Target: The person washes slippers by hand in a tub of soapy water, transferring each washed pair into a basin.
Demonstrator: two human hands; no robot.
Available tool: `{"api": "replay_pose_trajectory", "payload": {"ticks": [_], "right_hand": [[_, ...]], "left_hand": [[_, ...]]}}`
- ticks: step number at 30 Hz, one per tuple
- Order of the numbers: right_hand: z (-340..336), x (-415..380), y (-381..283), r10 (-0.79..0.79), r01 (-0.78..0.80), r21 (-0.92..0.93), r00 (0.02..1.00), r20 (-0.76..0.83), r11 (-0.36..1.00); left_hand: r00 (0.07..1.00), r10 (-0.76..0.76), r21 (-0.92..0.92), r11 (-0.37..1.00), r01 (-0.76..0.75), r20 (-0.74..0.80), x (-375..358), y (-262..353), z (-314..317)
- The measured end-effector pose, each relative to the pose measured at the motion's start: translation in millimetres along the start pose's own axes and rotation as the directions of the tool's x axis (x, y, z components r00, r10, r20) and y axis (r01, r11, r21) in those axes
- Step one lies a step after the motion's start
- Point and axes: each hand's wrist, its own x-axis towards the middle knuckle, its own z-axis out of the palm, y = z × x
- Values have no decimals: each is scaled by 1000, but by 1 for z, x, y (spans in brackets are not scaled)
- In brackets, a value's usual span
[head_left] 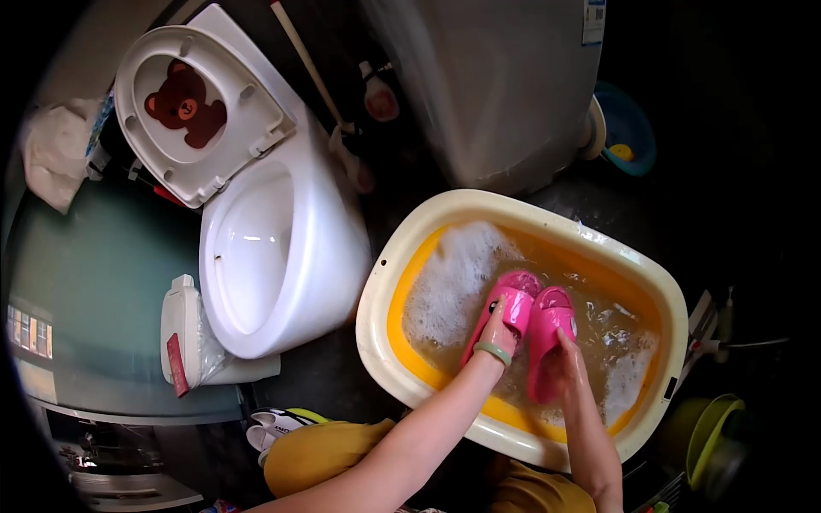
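Two wet pink slippers [540,346] are side by side, toes away from me, over the cloudy water [590,282] in a cream and orange tub [492,202]. My left hand [496,335], with a pale green bangle at the wrist, is closed on the left slipper [516,308], thumb over its strap. My right hand [566,359] grips the right slipper by its outer side, and its fingers are partly hidden behind it. The lower end of that slipper blurs into the water. White foam [451,291] floats at the left side, with more at the lower right.
Left of the tub stands a white toilet [329,265], its lid [192,111] raised. A white bin [181,316] sits beside it. Behind the tub is a large grey appliance [505,94], with a blue basin [634,128] nearby. Green basins [714,436] stand at the lower right.
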Motion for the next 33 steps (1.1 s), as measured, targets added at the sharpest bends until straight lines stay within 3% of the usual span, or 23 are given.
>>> {"api": "replay_pose_trajectory", "payload": {"ticks": [1,4,7,14,21,23,25,29,30,32,33], "right_hand": [[7,-6,-3,-79,77,39,996,35,996],[22,-29,-13,-180,157,137,968,174,978],[42,-57,-31,-219,205,83,941,257,975],[35,-63,-31,-231,209,109,939,255,972],[-19,-19,3,-146,147,-14,988,43,989],[-20,-17,6,-124,124,-27,992,-4,992],[-17,-24,7,-53,35,-82,973,-224,996],[-47,7,14,-39,11,-104,964,-262,995],[-56,15,18,-94,53,-174,967,-236,983],[-85,35,37,-141,89,-231,965,-220,969],[-112,47,52,-400,237,-607,905,-146,759]], "left_hand": [[993,55,7,998,-56,102,-8,1,4],[968,117,-83,991,-100,220,-29,6,22],[945,92,-75,995,-71,315,-53,10,41],[916,33,-120,993,17,401,-53,-1,22],[997,-20,25,1000,18,76,-7,-29,-33],[1000,-20,89,996,19,3,1,-33,-38],[989,-76,214,971,103,-130,8,-36,-40],[961,-98,263,950,168,-260,29,-48,-51],[957,-105,259,949,177,-270,37,-54,-64],[949,25,449,885,126,-316,65,-65,-106],[904,18,593,759,266,-428,72,-66,-116]]}}
